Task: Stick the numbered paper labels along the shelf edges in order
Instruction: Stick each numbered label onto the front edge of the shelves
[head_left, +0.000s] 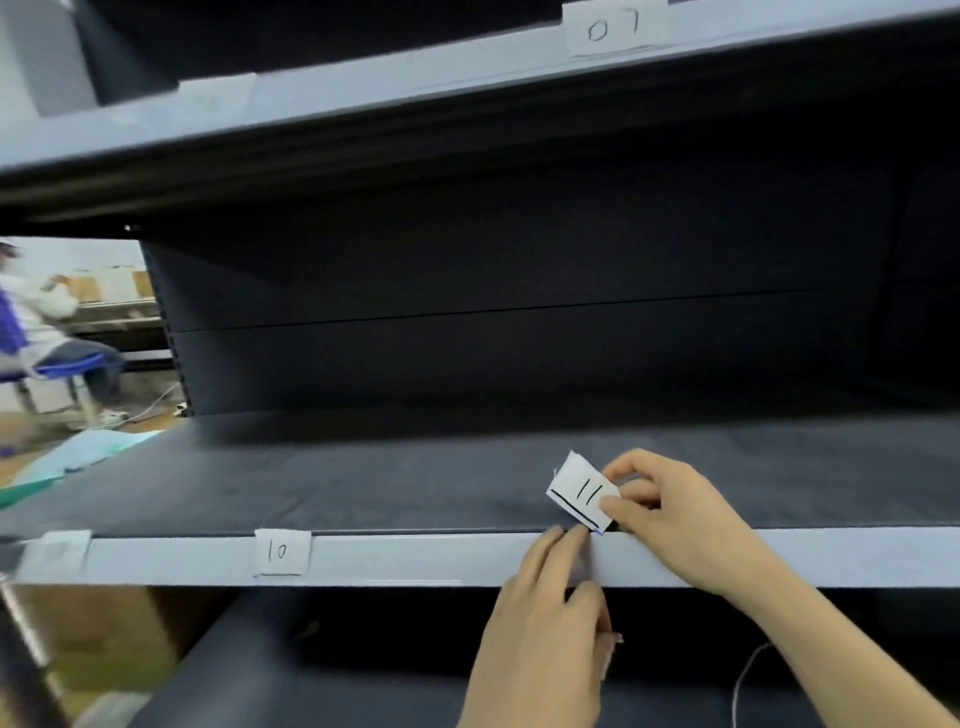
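My right hand (675, 519) pinches a white paper label marked "11" (582, 493), tilted, just above the grey front edge of the middle shelf (415, 558). Fingertips of my left hand (550, 597) touch the label's lower corner at the shelf edge, while its thumb and lower fingers hold a small slip, possibly peeled backing. On the same edge to the left sit a label "10" (281, 552) and a blurred one (54, 553). The upper shelf edge (363, 88) carries a label "07" (613, 28) and another blurred label (215, 101).
The dark shelf board (363, 467) behind the edge is bare, with a dark back panel. A person sits on a blue chair (62, 364) at the far left beyond the shelving. A thin white cable (743, 675) hangs at the lower right.
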